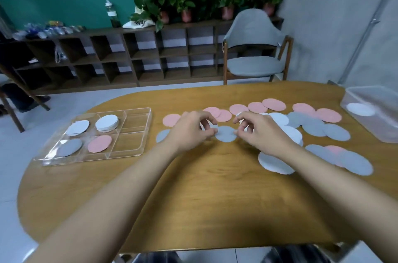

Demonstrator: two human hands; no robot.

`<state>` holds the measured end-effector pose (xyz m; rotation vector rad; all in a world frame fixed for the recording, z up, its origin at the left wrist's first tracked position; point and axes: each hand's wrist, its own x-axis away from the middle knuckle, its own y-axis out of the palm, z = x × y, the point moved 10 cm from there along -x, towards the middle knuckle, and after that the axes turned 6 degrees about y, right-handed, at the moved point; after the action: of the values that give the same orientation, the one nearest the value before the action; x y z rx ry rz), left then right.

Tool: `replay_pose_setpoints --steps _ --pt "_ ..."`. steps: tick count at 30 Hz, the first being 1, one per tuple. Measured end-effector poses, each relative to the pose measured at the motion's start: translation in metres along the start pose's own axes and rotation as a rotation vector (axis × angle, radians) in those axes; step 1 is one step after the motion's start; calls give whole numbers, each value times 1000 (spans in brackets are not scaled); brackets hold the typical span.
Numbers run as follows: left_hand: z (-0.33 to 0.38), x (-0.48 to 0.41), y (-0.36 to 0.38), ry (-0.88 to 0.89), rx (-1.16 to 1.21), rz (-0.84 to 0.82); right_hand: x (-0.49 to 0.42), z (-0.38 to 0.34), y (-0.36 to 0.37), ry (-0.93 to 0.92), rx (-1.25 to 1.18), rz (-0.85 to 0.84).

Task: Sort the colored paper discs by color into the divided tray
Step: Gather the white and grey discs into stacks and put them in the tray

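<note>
A grey paper disc [225, 134] lies on the wooden table [193, 198] between my two hands. My left hand [191, 129] pinches its left edge and my right hand [261, 133] pinches its right edge. Several pink discs [273, 104], grey discs [336, 131] and white discs [274, 163] lie scattered to the right and behind. The clear divided tray [137, 112] sits at the left. It holds a white stack [107, 123], a pale disc [77, 128], a grey disc [70, 147] and a pink disc [100, 143]; its two right compartments hold nothing.
A clear plastic box [374, 99] with a white disc [360, 109] inside stands at the table's far right edge. Beyond the table are a grey chair [256, 51] and a low wooden shelf [140, 56] with potted plants.
</note>
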<state>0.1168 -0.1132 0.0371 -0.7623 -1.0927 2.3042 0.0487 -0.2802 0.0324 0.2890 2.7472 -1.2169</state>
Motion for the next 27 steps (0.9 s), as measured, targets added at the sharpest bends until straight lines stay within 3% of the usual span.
replay_pose_setpoints --steps 9,18,27 --pt "33 -37 77 72 25 0 12 81 -33 82 87 88" --pt "30 -62 119 153 36 50 -5 106 -21 32 92 162" --pt "34 -59 115 306 -124 97 -6 106 -21 -11 134 152"
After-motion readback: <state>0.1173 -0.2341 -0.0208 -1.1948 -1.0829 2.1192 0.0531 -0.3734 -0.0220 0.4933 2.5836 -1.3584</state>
